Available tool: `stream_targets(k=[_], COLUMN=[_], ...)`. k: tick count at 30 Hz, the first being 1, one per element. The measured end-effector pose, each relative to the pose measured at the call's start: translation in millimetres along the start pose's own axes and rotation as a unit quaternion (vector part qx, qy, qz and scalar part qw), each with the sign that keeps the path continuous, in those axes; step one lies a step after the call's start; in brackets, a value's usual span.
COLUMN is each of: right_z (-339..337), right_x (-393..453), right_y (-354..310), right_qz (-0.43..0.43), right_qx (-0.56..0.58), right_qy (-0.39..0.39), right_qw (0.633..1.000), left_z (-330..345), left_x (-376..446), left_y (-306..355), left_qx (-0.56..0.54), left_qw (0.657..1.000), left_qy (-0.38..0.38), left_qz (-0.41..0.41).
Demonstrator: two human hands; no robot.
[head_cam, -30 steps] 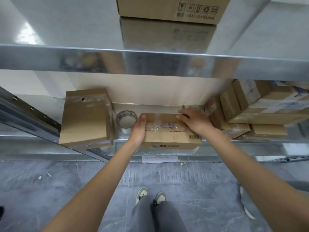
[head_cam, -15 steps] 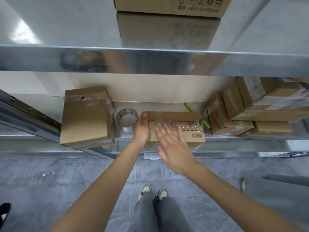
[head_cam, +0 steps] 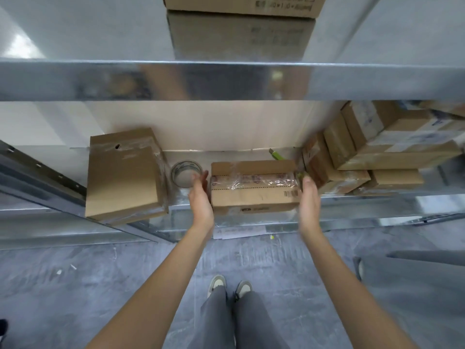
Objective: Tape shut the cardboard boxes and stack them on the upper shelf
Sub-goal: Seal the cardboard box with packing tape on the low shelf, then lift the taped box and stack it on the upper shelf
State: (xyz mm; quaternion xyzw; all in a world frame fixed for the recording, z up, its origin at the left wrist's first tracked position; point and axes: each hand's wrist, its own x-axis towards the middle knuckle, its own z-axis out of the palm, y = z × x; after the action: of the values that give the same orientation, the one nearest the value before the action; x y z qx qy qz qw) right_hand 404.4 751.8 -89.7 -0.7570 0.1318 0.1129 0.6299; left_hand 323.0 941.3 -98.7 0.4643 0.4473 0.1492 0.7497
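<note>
Two open hands, the left hand (head_cam: pixel 201 197) and right hand (head_cam: pixel 309 197), flank the ends of the taped cardboard box (head_cam: pixel 254 187) on the lower shelf (head_cam: pixel 377 205), gripping nothing, with the tape roll (head_cam: pixel 185 173) just beyond the left fingertips.

Two hands (head_cam: pixel 201 202), one tape roll (head_cam: pixel 185 173), one green knife (head_cam: pixel 276 154).

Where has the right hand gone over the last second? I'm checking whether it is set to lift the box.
Yes. The right hand left the top of the taped box for its right end, beside the stacked boxes.
</note>
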Motion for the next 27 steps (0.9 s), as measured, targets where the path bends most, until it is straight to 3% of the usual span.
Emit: stream_targets(k=[4, 10, 20, 27], right_z=[10.7, 9.2, -40.6, -90.7], right_x=[1.8, -8.2, -36.7, -75.2], right_y=[10.2, 7.5, -5.7, -13.5], right_qz=[0.07, 0.082, 0.043, -0.043], right_qx=[0.052, 0.037, 0.081, 0.066], right_qy=[0.022, 0.034, -0.014, -0.039], right_qw=[0.996, 0.995, 0.996, 0.996], left_z=[-10.8, -8.2, 0.7, 7.9], left_x=[-19.7, -18.0, -77.9, -153.1], left_y=[-15.2, -7.4, -9.8, -19.2], left_qx=[-0.007, -0.004, 0.051, 0.063], left_qw=[0.998, 0.995, 0.996, 0.995], left_qy=[-0.046, -0.086, -0.065, -0.038], left_qz=[-0.035, -0.045, 0.014, 0.073])
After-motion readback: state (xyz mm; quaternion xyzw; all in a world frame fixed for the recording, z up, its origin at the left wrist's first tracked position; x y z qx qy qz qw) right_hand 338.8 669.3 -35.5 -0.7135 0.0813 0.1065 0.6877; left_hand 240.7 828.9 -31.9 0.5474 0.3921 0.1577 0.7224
